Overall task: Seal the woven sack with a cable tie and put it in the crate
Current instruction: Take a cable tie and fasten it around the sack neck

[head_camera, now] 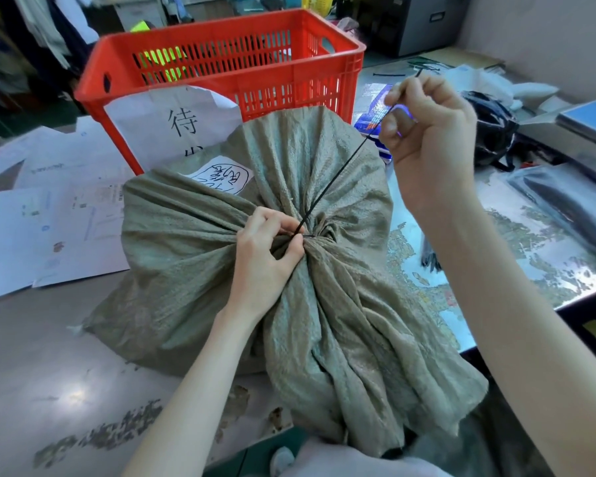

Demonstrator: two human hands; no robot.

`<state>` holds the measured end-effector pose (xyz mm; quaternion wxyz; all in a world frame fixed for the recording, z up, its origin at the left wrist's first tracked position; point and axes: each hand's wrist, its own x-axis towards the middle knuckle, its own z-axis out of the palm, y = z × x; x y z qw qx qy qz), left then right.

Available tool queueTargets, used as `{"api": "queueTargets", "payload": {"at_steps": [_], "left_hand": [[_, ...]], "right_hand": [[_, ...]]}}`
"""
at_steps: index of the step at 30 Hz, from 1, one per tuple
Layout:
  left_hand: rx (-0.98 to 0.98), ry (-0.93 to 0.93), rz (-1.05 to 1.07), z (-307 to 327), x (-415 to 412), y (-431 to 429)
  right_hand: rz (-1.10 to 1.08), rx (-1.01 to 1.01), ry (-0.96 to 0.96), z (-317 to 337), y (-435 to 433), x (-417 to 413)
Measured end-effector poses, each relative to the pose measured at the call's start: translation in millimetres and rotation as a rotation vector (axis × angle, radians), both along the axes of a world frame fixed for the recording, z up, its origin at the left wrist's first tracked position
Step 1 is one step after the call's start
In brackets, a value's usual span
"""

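Observation:
A grey-green woven sack (186, 256) lies on the metal table, its mouth gathered into a tight neck. A black cable tie (338, 177) circles that neck, and its long tail runs taut up to the right. My left hand (265, 249) pinches the tie's head and the bunched fabric at the neck. My right hand (427, 132) is raised and closed on the tail near its tip. A red slatted crate (221, 74) stands just behind the sack, with a white paper sign on its front.
Sheets of paper (42, 228) cover the table at the left. A black helmet (492, 129), plastic bags and a scale sit to the right. Spare black ties (430, 259) lie right of the sack. The table edge (516, 325) runs near my right forearm.

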<state>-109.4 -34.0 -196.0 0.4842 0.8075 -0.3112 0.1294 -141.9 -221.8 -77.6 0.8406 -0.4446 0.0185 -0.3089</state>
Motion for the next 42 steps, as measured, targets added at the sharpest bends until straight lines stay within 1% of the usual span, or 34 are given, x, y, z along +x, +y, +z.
{"api": "queueTargets", "payload": {"at_steps": [7, 10, 15, 23, 25, 27, 31, 38, 42], "left_hand": [[-0.022, 0.049, 0.008, -8, -1, 3], [-0.041, 0.048, 0.012, -12, -3, 2], [-0.043, 0.048, 0.005, -15, -2, 1], [-0.052, 0.069, 0.008, -15, -3, 4], [-0.053, 0.071, 0.01, -16, -4, 5], [-0.047, 0.058, 0.009, -17, -4, 5], [-0.034, 0.014, -0.011, -16, -3, 4], [-0.043, -0.024, -0.039, -13, -2, 6], [-0.04, -0.02, -0.044, -18, 0, 7]], "right_hand": [[-0.027, -0.1, 0.103, -23, -5, -9], [0.024, -0.097, 0.126, -36, 1, -10], [0.134, -0.198, 0.228, -54, 21, -12], [0.26, -0.314, 0.225, -56, 45, -16], [0.229, -0.364, 0.216, -57, 50, -16], [0.15, -0.402, 0.214, -60, 52, -16], [0.024, -0.412, 0.223, -61, 49, -15], [-0.044, -0.386, 0.184, -48, 43, -18], [-0.045, -0.391, 0.176, -48, 37, -20]]}}
